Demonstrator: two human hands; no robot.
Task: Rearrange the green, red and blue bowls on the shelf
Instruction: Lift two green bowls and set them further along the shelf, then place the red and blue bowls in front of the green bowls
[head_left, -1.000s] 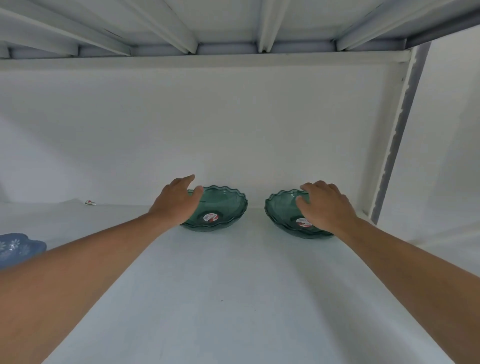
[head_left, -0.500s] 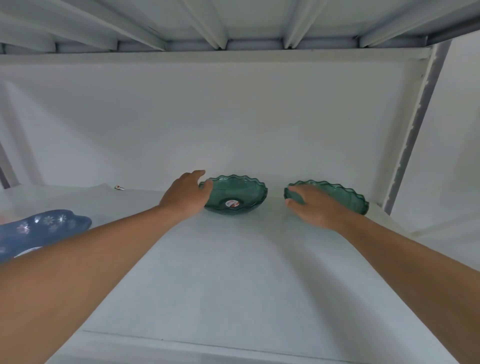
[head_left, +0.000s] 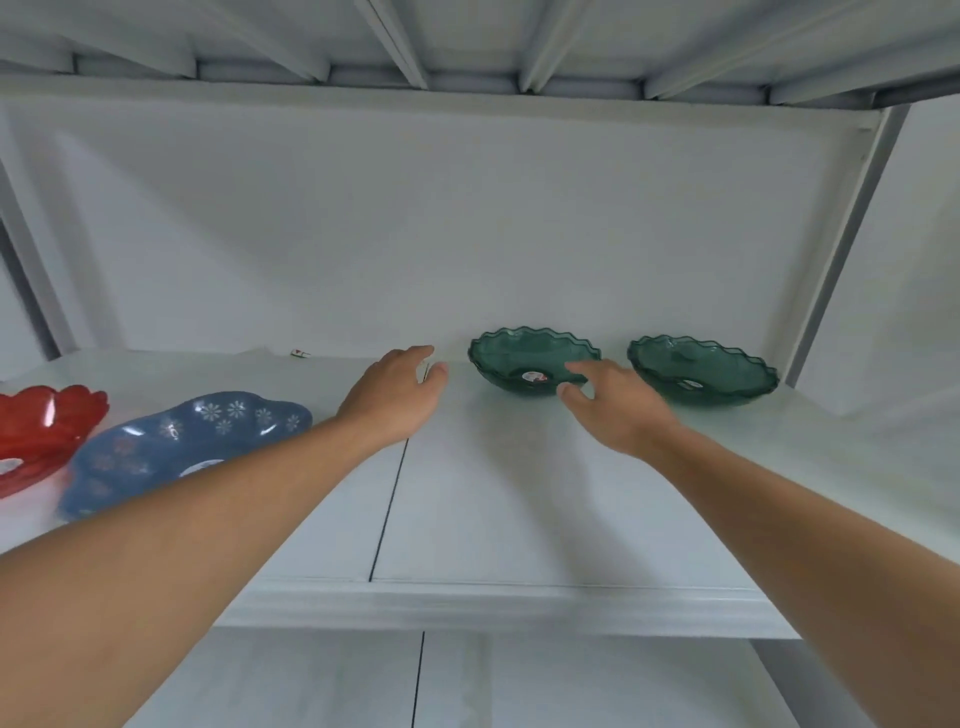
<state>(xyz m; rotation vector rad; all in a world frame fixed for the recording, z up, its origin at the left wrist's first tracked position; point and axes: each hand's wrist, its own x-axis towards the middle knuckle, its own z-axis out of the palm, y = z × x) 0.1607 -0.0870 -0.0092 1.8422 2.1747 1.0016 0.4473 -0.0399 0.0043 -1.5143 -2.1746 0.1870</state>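
1. White shelf board (head_left: 519, 519), seen from above and in front, carries four bowls; a thin dark seam runs from its front edge toward the back.
2. Two dark green translucent plastic bowls with wavy rims stand side by side near the back right corner of the shelf, close together but not touching.
3. Of these, the left green bowl (head_left: 535, 358) has a small red and white sticker inside; the right green bowl (head_left: 701, 369) sits just beside the right upright of the frame.
4. A blue plastic bowl with a scalloped rim and white flower print (head_left: 176, 447) lies near the left edge of the shelf.
5. A red translucent plastic bowl with a lobed rim (head_left: 41, 431) sits just left of the blue one, partly cut off by the picture's edge.
6. The left hand (head_left: 397, 397) hovers over the middle of the shelf, left of the green bowls, fingers relaxed and holding nothing.
7. The right hand (head_left: 615, 405) reaches out just in front of the left green bowl, fingers spread apart, gripping nothing.
8. A tiny red and white scrap (head_left: 300, 354) lies at the back edge.
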